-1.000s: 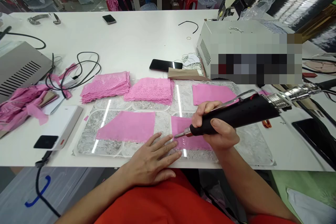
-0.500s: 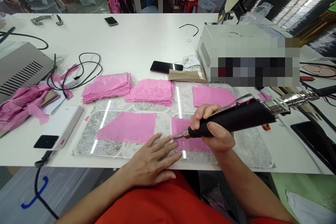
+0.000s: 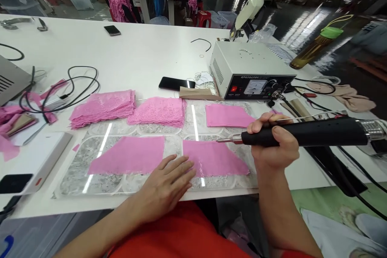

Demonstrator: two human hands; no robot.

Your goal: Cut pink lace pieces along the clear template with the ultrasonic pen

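Observation:
My right hand [image 3: 273, 139] is wrapped round a black corded handpiece [image 3: 305, 133] with a narrow metal tip and a lever along its top. The tip points left, over the upper part of the right pink fabric piece [image 3: 216, 157]; whether it touches I cannot tell. My left hand [image 3: 169, 183] lies flat, fingers stretched out, at the lower left edge of that piece. Left of it, another pink fabric piece [image 3: 130, 155] is spread flat. Both pieces lie on a clear sheet over a grey marbled mat [image 3: 72, 169].
Behind are two lace stacks [image 3: 102, 107] and a pink fabric pile [image 3: 228, 115]. A grey control box [image 3: 250, 68] with a dial stands back right. A phone [image 3: 176, 84], a white power bank [image 3: 51, 157] and loose cables [image 3: 81, 72] lie about. Two people work at far tables.
My right hand has moved the handpiece up and right, away from my left fingertips, and levelled it. My left hand has shifted slightly left and down. The view has turned right.

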